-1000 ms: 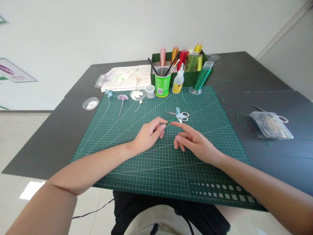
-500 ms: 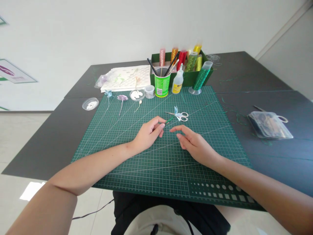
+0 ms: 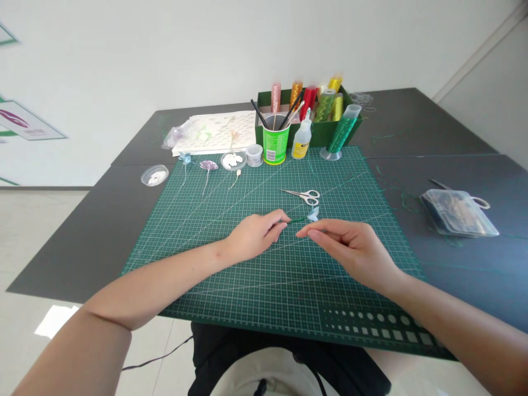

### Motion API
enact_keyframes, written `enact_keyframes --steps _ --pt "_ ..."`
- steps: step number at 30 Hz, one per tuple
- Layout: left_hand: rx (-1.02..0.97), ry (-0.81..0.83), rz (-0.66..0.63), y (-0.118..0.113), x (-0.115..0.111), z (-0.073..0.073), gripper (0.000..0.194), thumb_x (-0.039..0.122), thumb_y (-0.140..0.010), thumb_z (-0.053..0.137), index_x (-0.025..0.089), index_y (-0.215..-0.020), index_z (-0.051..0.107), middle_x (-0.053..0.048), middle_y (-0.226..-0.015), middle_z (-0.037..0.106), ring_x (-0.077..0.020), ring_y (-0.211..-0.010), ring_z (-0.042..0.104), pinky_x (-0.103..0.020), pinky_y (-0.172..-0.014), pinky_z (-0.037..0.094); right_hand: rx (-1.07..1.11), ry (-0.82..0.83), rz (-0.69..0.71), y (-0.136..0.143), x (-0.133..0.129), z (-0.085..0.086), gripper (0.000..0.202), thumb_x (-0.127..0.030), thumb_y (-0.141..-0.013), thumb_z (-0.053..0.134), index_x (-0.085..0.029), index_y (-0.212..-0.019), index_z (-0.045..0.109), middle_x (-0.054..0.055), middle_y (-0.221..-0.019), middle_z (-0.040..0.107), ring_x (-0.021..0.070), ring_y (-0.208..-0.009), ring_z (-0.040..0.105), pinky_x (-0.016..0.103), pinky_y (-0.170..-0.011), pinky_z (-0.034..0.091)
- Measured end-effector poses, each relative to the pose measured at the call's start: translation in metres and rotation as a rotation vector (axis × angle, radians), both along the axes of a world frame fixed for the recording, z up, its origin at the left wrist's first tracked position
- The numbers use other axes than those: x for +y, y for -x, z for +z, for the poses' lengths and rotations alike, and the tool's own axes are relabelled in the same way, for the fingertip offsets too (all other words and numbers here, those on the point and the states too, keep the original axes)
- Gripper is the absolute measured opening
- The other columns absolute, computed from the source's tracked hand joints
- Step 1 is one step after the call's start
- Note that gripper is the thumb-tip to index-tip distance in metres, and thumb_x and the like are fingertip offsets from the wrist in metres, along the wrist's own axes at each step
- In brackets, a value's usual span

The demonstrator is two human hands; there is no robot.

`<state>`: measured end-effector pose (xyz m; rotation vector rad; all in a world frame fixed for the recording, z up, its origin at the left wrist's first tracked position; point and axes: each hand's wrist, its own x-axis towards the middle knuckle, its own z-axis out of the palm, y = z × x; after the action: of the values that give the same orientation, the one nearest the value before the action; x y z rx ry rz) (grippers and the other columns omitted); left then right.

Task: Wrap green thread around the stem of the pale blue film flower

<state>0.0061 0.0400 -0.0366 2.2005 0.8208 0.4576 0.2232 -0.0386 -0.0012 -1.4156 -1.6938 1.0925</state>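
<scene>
A small light-blue flower [image 3: 314, 214] with a green-wrapped stem [image 3: 297, 220] is held above the cutting mat [image 3: 247, 286]. My left hand [image 3: 260, 235] pinches the stem's end between thumb and fingers, with the blossom pointing right. Just below and right of the stem, my right hand [image 3: 358, 248] is closed in a pinch, thumb against forefinger; whatever it grips is too fine to make out. White-handled scissors [image 3: 304, 195] lie on the mat beyond the flower.
Behind stand a green cup of tools [image 3: 275, 146], a glue bottle [image 3: 301, 140], a green thread spool [image 3: 344, 130] and a box of spools [image 3: 307, 137]. A purple flower [image 3: 208, 165] and blue flower [image 3: 185, 159] lie left. A clear plastic case [image 3: 459, 212] sits right.
The blue flower has tilted down and come nearer, off the scissors. My left hand has shifted slightly right; my right hand has turned and closed from a looser curl into a pinch.
</scene>
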Motion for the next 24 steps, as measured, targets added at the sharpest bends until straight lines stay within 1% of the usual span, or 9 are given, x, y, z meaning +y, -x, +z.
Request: enact_keyframes --steps 3,6,8,11,14,17,19,20,24 --pt "0.064 -0.024 -0.064 0.0 -0.005 0.005 0.018 0.025 -0.107 0.046 0.021 -0.106 0.064 0.006 -0.07 0.067 -0.0111 -0.057 0.061 -0.022 -0.056 0.04 -0.026 -0.084 -0.008 -0.006 -0.001 0.007 0.038 -0.054 -0.097 0.06 -0.026 -0.093 0.084 0.002 -0.058 0.063 0.0128 -0.046 0.042 0.028 -0.043 0.03" --pt "0.099 -0.04 -0.108 0.0 -0.013 0.006 0.018 0.024 -0.107 0.048 0.021 -0.11 0.065 0.004 -0.074 0.07 -0.0126 -0.06 0.064 -0.024 -0.057 0.042 -0.048 -0.143 -0.002 -0.012 -0.001 0.009 0.04 -0.057 -0.096 0.061 -0.027 -0.094 0.086 0.005 -0.061 0.069 0.0166 -0.05 0.054 0.029 -0.043 0.035" --pt "0.113 -0.061 -0.139 0.0 -0.019 0.006 0.019 0.024 -0.107 0.05 0.021 -0.115 0.066 0.003 -0.077 0.072 -0.0138 -0.062 0.066 -0.024 -0.059 0.045 -0.047 -0.154 0.007 -0.015 0.0 0.009 0.039 -0.058 -0.096 0.062 -0.027 -0.095 0.087 0.006 -0.065 0.073 0.0178 -0.053 0.058 0.03 -0.043 0.036" --pt "0.136 -0.097 -0.213 -0.001 -0.028 0.007 0.021 0.025 -0.107 0.049 0.019 -0.117 0.067 -0.001 -0.085 0.076 -0.0155 -0.068 0.071 -0.025 -0.062 0.05 -0.042 -0.146 0.013 -0.016 0.003 0.007 0.036 -0.055 -0.096 0.063 -0.028 -0.098 0.087 0.006 -0.073 0.078 0.018 -0.055 0.062 0.03 -0.045 0.04" --pt "0.159 -0.081 -0.27 -0.002 -0.035 0.009 0.02 0.024 -0.107 0.05 0.018 -0.112 0.068 -0.001 -0.085 0.077 -0.015 -0.067 0.072 -0.025 -0.061 0.052 -0.043 -0.126 0.0 -0.015 0.007 0.003 0.032 -0.05 -0.096 0.063 -0.028 -0.098 0.087 0.006 -0.081 0.081 0.0194 -0.059 0.066 0.031 -0.048 0.045" --pt "0.187 -0.07 -0.3 -0.003 -0.037 0.01 0.018 0.024 -0.106 0.052 0.018 -0.109 0.069 -0.001 -0.084 0.077 -0.0147 -0.066 0.072 -0.024 -0.06 0.052 -0.001 -0.095 -0.01 -0.014 0.012 0.0 0.026 -0.043 -0.095 0.065 -0.028 -0.096 0.086 0.006 -0.093 0.083 0.0228 -0.076 0.074 0.032 -0.062 0.055" --pt "0.215 -0.069 -0.309 -0.003 -0.038 0.011 0.018 0.024 -0.106 0.053 0.018 -0.109 0.069 -0.001 -0.083 0.077 -0.0152 -0.068 0.073 -0.025 -0.06 0.053 0.035 -0.068 -0.021 -0.014 0.016 -0.002 0.025 -0.04 -0.093 0.066 -0.026 -0.094 0.086 0.006 -0.093 0.083 0.0222 -0.079 0.073 0.032 -0.066 0.055" --pt "0.231 -0.067 -0.31 -0.004 -0.038 0.011 0.018 0.025 -0.106 0.053 0.018 -0.109 0.069 -0.001 -0.083 0.077 -0.0155 -0.068 0.073 -0.025 -0.06 0.053 0.052 -0.053 -0.031 -0.014 0.017 -0.003 0.025 -0.04 -0.093 0.066 -0.024 -0.094 0.086 0.006 -0.089 0.083 0.0203 -0.074 0.071 0.032 -0.063 0.053" --pt "0.255 -0.046 -0.307 -0.005 -0.037 0.013 0.019 0.026 -0.107 0.052 0.017 -0.108 0.069 0.0 -0.082 0.077 -0.0157 -0.069 0.073 -0.025 -0.062 0.053 0.118 -0.008 -0.099 -0.016 0.021 -0.007 0.029 -0.04 -0.092 0.066 -0.019 -0.096 0.086 0.002 -0.061 0.069 0.0113 -0.05 0.049 0.028 -0.047 0.034"
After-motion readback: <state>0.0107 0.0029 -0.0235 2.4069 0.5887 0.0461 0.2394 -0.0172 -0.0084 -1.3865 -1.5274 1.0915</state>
